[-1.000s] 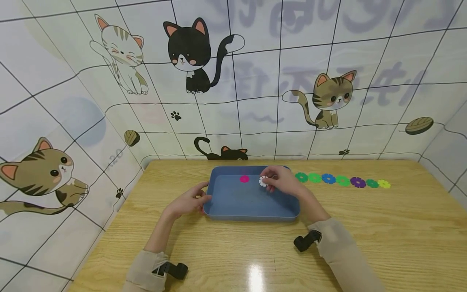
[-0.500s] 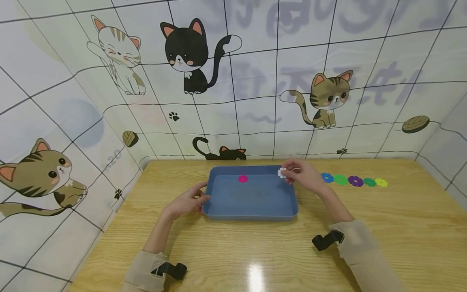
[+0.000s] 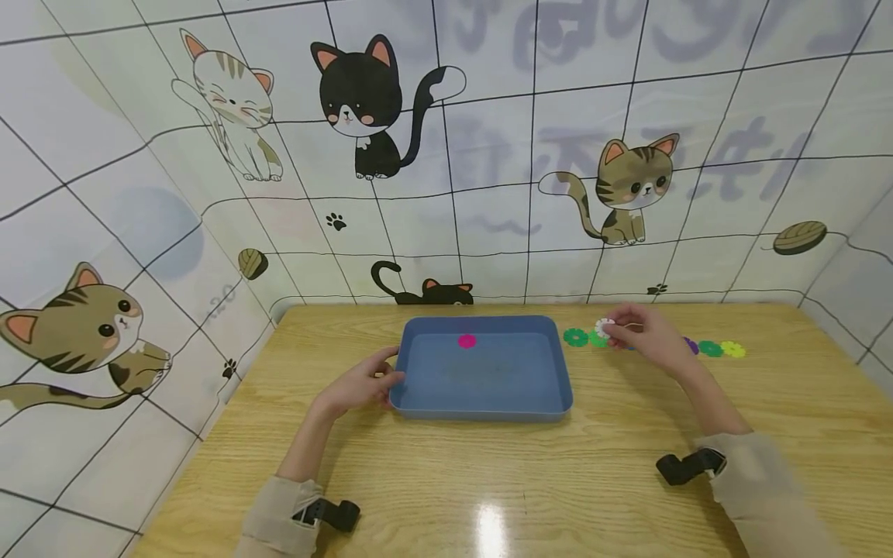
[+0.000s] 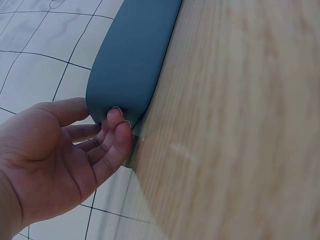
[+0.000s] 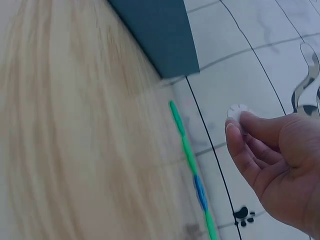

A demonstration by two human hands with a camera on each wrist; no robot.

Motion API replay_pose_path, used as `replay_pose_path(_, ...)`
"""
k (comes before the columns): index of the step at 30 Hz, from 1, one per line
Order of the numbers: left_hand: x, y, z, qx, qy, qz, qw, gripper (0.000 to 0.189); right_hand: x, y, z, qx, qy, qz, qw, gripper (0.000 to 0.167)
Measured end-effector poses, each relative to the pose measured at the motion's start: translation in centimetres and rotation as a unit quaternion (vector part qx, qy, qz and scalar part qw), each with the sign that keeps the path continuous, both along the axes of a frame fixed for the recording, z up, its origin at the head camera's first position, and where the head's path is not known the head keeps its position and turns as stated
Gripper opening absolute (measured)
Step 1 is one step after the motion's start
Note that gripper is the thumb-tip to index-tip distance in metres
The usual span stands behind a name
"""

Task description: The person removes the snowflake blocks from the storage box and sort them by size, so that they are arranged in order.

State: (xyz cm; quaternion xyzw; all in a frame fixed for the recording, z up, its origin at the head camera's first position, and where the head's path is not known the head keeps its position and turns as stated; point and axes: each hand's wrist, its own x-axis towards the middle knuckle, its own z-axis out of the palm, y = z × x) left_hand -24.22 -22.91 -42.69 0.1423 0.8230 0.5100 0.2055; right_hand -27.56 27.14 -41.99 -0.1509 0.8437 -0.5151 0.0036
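Note:
Between thumb and fingers, my right hand [image 3: 649,335] pinches a white snowflake disc [image 3: 603,328] with a notched edge. It is held above the left part of a row of coloured discs; the right wrist view shows the white disc [image 5: 237,111] raised off the table. My left hand [image 3: 359,384] grips the left end of a blue tray [image 3: 481,414], its thumb at the rim and its fingers curled against the outer wall [image 4: 117,95]. Inside the tray, near its back, lies one pink disc [image 3: 467,341].
The row runs right of the tray: a dark green disc [image 3: 575,337], a light green disc [image 3: 597,339], then others partly behind my right hand, up to a yellow disc [image 3: 732,349]. A wall covering with cartoon cats [image 3: 359,101] rises behind the wooden table [image 3: 432,480].
My right hand has carried the white disc from above the tray rightward, over the tray's rim, to above the row. My left hand has stayed at the tray.

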Motion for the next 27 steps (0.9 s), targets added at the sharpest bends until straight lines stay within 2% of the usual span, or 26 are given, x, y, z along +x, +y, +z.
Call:
replay_pose_path(7, -0.1, 0.0, -0.1, 0.003, 0.002, 0.0, 1.0, 0.067, 0.7, 4.0, -0.6, 0.043, 0.023, -0.067, 0.9965, 0.03)
replay_pose_path(16, -0.2, 0.0, 0.0, -0.003, 0.005, 0.0, 1.0, 0.067, 1.1, 8.9, -1.7, 0.078, -0.011, -0.121, 0.9895, 0.038)
replay_pose_path(23, -0.2, 0.0, 0.0, -0.004, 0.007, 0.0, 1.0, 0.067, 1.8, 12.4, -2.1, 0.159, -0.007, -0.166, 0.973, 0.047)
replay_pose_path(27, -0.1, 0.0, 0.0, -0.004, 0.006, 0.002, 1.0, 0.066, 2.0, 14.1, -2.4, 0.163, -0.022, -0.191, 0.9678, 0.051)
